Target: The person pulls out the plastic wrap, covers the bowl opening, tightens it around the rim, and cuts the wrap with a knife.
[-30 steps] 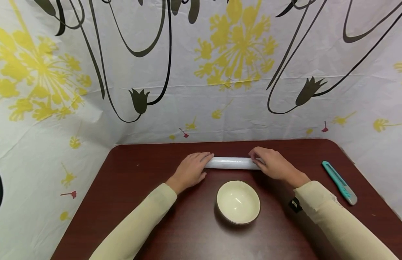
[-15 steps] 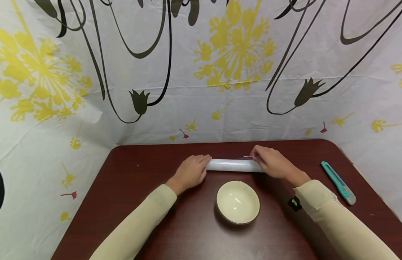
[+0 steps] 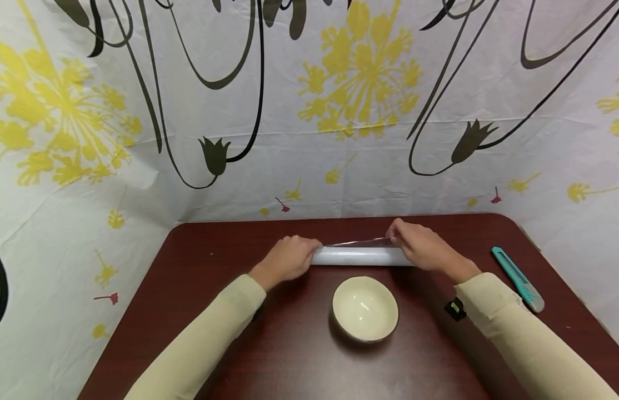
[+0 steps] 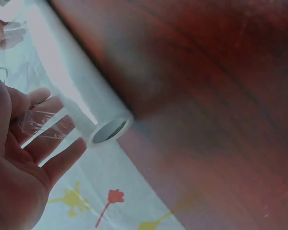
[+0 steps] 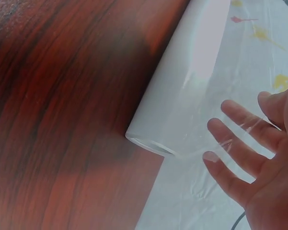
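A white roll of plastic wrap (image 3: 359,256) lies across the table toward its far side. From it a clear edge of film (image 3: 364,243) is lifted and stretches between both hands. My left hand (image 3: 288,259) pinches the film at the roll's left end; in the left wrist view, clear film (image 4: 45,125) lies over the spread lower fingers, beside the roll's hollow end (image 4: 108,132). My right hand (image 3: 423,247) pinches the film near the right end, thumb against the index finger, the other fingers (image 5: 239,148) loosely extended behind it.
A cream bowl (image 3: 365,309) sits on the dark red table (image 3: 289,355), just nearer than the roll. A teal utility knife (image 3: 518,279) lies at the right. White patterned cloth (image 3: 269,183) hangs behind the table's far edge.
The film edge has risen off the roll and now spans from hand to hand. My left hand has shifted slightly left, and my right fingers have moved up a little with the film.
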`<state>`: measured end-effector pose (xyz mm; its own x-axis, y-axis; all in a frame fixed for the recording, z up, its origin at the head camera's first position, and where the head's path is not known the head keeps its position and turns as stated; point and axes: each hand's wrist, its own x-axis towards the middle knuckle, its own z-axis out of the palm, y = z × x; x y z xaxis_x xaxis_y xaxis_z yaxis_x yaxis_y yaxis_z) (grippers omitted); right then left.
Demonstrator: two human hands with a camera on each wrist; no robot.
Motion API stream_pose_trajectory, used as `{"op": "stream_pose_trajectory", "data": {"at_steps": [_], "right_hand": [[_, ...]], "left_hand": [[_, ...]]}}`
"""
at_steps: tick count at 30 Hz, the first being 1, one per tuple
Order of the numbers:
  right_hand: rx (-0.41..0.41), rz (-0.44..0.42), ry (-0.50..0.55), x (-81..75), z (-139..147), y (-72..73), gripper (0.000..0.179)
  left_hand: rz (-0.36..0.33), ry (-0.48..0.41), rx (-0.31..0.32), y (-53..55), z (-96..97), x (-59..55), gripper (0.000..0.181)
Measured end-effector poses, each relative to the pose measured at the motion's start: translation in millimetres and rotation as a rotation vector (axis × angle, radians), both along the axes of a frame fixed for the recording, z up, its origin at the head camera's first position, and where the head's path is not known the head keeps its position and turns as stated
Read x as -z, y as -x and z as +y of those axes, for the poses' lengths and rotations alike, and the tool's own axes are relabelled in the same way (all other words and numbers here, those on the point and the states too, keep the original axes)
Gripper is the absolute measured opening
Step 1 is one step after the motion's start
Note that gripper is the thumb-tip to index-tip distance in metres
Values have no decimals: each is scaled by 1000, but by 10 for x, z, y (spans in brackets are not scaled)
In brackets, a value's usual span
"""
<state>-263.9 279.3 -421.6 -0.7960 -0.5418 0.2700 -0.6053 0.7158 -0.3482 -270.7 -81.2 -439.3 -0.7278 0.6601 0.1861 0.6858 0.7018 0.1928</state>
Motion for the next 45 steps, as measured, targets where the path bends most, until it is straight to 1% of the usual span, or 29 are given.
{"op": "stream_pose_trajectory", "data": {"at_steps": [5,13,17,20,28,35,37,40,45], "right_hand": [[-1,-41,3,-57,1,-9,5],[14,-92,-2,-178,1,-16,4],[13,-128,18,-238,11,-25,5],[10,-153,28,-261,33,-20,8],[17,-188,41,-348,59,-15,9],[11,-136,51,-451,65,-20,8],[5,-122,56,-486,69,-23,7],[-1,-112,66,-541,75,-24,6],[10,-110,65,-625,91,-17,7]], "left_hand": [[-37,5,8,35,-8,-124,28],[-95,-28,22,68,-14,-309,24],[-140,-43,17,90,-29,-389,26],[-160,-36,3,111,-40,-437,27],[-178,-19,8,135,-47,-590,31],[-146,-1,15,171,-38,-729,30],[-152,0,11,181,-36,-765,30],[-161,-12,14,191,-34,-822,30],[-137,-27,30,215,-23,-915,30]]}}
